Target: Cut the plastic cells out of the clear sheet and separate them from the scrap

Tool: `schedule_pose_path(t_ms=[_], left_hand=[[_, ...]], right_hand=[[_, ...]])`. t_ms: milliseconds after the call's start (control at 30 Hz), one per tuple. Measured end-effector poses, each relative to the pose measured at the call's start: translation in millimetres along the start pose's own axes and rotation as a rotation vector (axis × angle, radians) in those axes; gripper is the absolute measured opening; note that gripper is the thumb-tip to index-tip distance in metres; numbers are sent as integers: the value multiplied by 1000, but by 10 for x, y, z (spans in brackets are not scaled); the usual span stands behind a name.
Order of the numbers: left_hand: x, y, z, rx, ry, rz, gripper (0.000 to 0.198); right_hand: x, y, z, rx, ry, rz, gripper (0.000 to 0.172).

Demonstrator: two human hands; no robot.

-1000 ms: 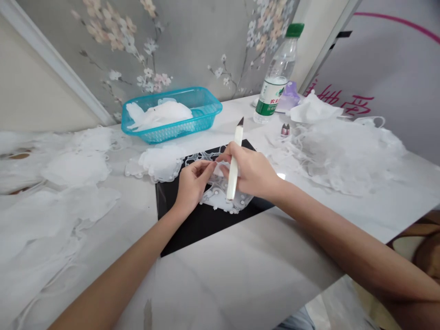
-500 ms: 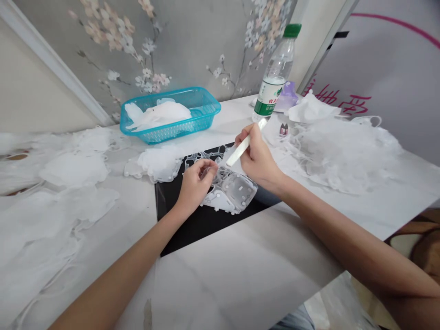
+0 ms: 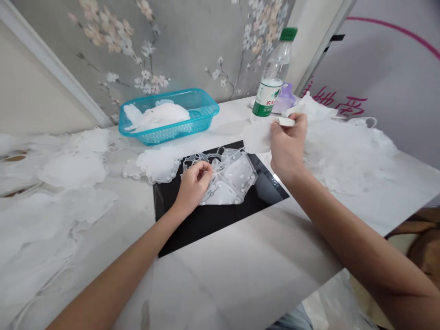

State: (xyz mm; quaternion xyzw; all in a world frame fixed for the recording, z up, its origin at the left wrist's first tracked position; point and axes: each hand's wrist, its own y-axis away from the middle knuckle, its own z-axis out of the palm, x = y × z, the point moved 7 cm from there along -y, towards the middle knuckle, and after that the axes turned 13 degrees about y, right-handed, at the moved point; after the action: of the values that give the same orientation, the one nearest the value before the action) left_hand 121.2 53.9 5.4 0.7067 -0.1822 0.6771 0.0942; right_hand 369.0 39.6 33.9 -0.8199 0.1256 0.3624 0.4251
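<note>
My left hand (image 3: 196,183) is closed in a pinch at the left side of a clear plastic moulded sheet (image 3: 237,176) with rounded panels and small studs. Beneath that sheet lies a black mat (image 3: 192,224). My right hand (image 3: 288,144), off to the right of the mat, is closed around a white stick-like tool (image 3: 286,122) seen nearly end-on; its exact kind cannot be made out. A thin white rounded sheet (image 3: 257,136) hangs against the fingers of that hand, apparently held along with the tool.
At the back stands a blue plastic basket (image 3: 168,127) with white pieces in it. A water bottle (image 3: 270,87) is upright behind my right hand. White sheets form a pile (image 3: 350,156) on the right, a small stack (image 3: 156,165) and a spread (image 3: 65,201) on the left.
My right hand has moved right, away from the clear sheet, and a white rounded sheet now shows beside its fingers. The clear sheet has shifted slightly; my left hand stays close to its place.
</note>
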Motion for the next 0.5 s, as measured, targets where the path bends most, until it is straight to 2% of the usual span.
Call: schedule_pose_path(t_ms=[100, 233, 300, 367, 500], left_hand=[[22, 11, 19, -23, -8, -1, 8], [83, 26, 53, -90, -39, 53, 17], [123, 33, 68, -117, -77, 97, 21], [138, 41, 92, -154, -111, 117, 23], [118, 80, 197, -318, -205, 153, 27]], right_hand=[[119, 15, -50, 116, -68, 154, 14], [49, 91, -113, 226, -182, 249, 22], [17, 96, -140, 225, -182, 255, 21], [-29, 36, -135, 115, -106, 191, 15], [-160, -119, -49, -247, 78, -37, 13]])
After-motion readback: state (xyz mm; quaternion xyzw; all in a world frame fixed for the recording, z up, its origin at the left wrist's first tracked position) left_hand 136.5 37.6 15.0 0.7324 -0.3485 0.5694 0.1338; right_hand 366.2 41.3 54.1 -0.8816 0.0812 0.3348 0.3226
